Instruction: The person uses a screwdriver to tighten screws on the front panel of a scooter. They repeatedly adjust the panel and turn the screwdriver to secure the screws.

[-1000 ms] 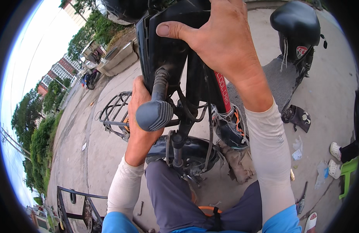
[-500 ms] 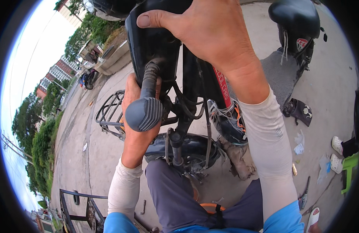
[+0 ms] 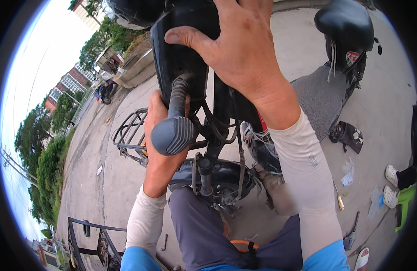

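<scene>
A black handlebar cover [image 3: 183, 49] of a partly stripped scooter stands in front of me, with a ribbed black handlebar grip [image 3: 172, 135] sticking out toward me. Behind that grip, my left hand [image 3: 161, 156] clasps the lower end of the cover; most of its fingers are hidden. My right hand [image 3: 246, 56] lies spread on the upper right part of the cover, thumb stretched to the left, its fingertips cut off by the frame's top edge. Black cables [image 3: 213, 119] hang below the cover, above the front wheel's fender [image 3: 228, 174] between my knees.
A wire basket [image 3: 130, 135] stands left of my left hand. Another scooter [image 3: 344, 27] is at the far right. A screwdriver [image 3: 351, 237], a wrench [image 3: 164, 242] and plastic scraps [image 3: 347, 174] lie on the ground. Beside a green stool [image 3: 405, 205] are someone's white clogs [image 3: 391, 193]. A black metal frame [image 3: 88, 253] sits lower left.
My right hand and forearm have shifted left, with more of the fingers showing. The cover, the handlebar grip and my left hand appear slightly farther right and lower.
</scene>
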`<state>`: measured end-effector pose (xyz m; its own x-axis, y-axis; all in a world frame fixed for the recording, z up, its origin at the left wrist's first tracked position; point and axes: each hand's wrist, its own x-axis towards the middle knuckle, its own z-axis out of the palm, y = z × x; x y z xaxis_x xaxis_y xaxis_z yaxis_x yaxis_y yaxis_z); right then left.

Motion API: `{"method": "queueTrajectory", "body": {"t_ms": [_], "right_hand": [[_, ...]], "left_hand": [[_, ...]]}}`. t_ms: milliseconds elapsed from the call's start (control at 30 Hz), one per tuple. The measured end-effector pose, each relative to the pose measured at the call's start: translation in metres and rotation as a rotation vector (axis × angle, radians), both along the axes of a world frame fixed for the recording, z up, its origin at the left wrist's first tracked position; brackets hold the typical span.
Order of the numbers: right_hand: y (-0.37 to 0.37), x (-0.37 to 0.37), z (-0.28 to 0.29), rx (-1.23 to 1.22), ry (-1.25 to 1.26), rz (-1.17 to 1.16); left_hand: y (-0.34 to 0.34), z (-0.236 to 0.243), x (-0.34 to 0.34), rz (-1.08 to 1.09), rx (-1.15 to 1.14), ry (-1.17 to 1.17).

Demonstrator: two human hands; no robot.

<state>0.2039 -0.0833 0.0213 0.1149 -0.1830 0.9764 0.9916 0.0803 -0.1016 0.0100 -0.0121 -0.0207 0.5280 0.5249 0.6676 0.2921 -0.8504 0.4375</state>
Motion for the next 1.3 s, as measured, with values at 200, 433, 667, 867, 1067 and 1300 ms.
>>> {"method": "queueTrajectory", "body": {"t_ms": [200,433,667,867,1067,1300], "right_hand": [[0.001,-0.002,-0.001,-0.004,-0.015,0.002],[-0.017,-0.007,0.007,-0.114,0.061,0.092],[-0.024,-0.013,0.004,-0.116,0.103,0.073],[-0.018,-0.010,-0.001,-0.017,0.060,0.074],[-0.014,-0.008,-0.003,0.037,0.053,0.161],[-0.026,-0.018,-0.011,0.127,-0.025,0.168]], "left_hand": [[0.006,-0.003,-0.002,0.032,0.139,0.057],[0.006,-0.002,-0.005,0.011,0.167,0.089],[0.016,-0.006,-0.006,-0.011,0.254,0.085],[-0.004,0.004,-0.001,0.015,0.004,-0.003],[0.007,-0.007,-0.004,-0.003,0.117,-0.017],[0.006,-0.007,-0.006,0.031,0.194,0.023]]}}
